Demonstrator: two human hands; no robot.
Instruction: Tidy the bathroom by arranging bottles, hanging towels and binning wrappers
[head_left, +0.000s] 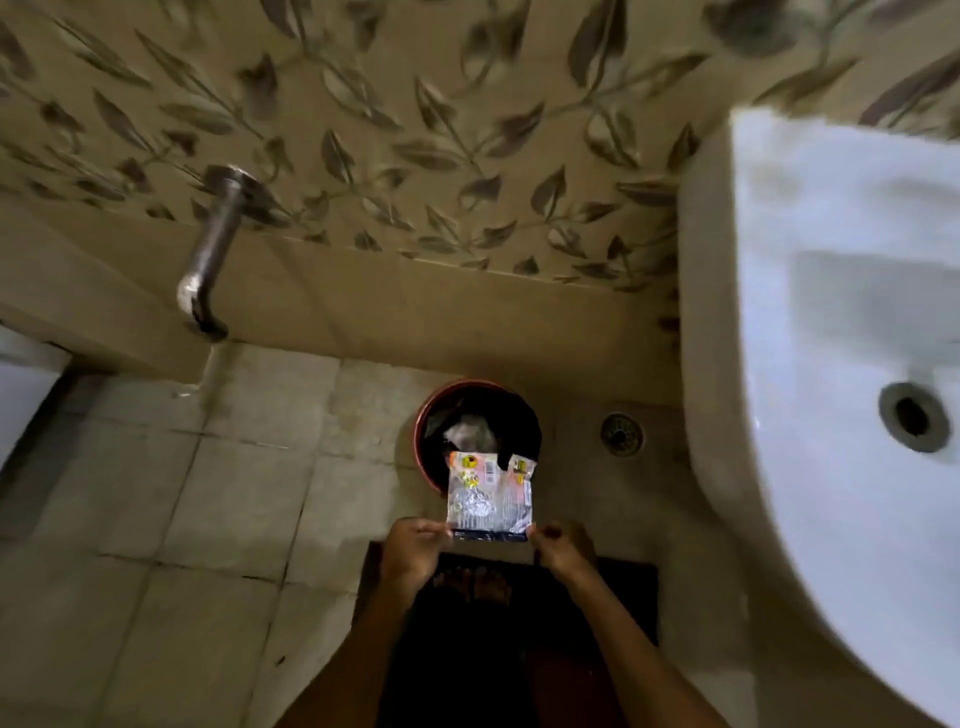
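Head view: your left hand (413, 545) and right hand (558, 545) each pinch a near corner of the wrapper (489, 496). Carry it forward over the bin (423, 415); release both together.

I am looking down into a home bathroom. A white ceramic washbasin (831, 322) with its drain hole fills the right side, a metal tap (210, 260) juts from the leaf-patterned wall tiles (415, 130), and the tiled floor (182, 519) carries a round floor drain (622, 434), a red-rimmed bin (431, 415) and a dark mat (623, 597).
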